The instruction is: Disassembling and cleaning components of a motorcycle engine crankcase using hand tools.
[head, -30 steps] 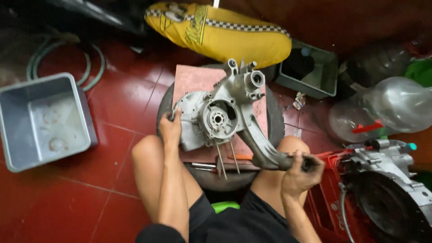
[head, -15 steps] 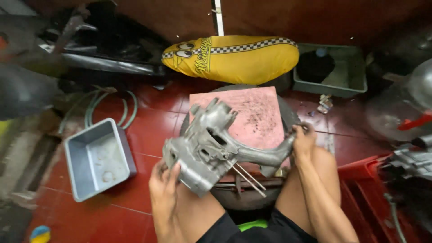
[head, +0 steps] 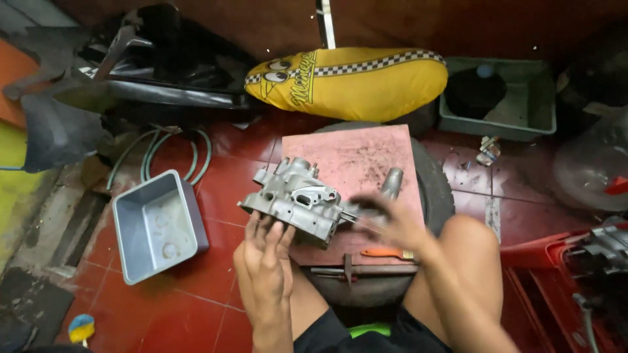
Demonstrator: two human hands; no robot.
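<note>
Seen from above: a floor of glossy dark-red tiles (head: pixel 216 176), scuffed and grimy, with a brown wall behind. At the centre, a black rubber tyre (head: pixel 437 186) lying flat, topped by a worn pink square board (head: pixel 356 153) speckled with dirt.

Held over the board's near-left corner, half out over the tiles, a cast grey-metal engine casing (head: pixel 294 199), tilted, bosses and holes turned up. Propped from below by the left hand (head: pixel 265 261), fingers spread and pressed against the underside – open, supporting rather than clenched. Right hand (head: pixel 392 222) just beside the casing's right end, blurred; fingers loosely curled near a thin metal stud – whether gripping anything, impossible to tell. Behind that hand, a dull grey metal tube end (head: pixel 392 182) resting on the board.

On the board's near edge, an orange-handled tool (head: pixel 386 253) and a dark flat metal tool (head: pixel 347 268). Bare knees either side of the tyre.

Left on the tiles, a grey rectangular plastic tub (head: pixel 157 225), beside a coil of green hose (head: pixel 163 153). Further back, black plastic scooter body panels (head: pixel 131 65). Against the wall, a yellow scooter seat with a chequered stripe and cartoon eyes (head: pixel 353 82). To its right, a green rectangular plastic tray (head: pixel 523 98) holding something dark and round. At far right, a clear plastic container (head: pixel 589 167) and a red crate (head: pixel 543 261) with grey engine parts. In the lower-left corner, a small blue-and-yellow object (head: pixel 80 327).
</note>
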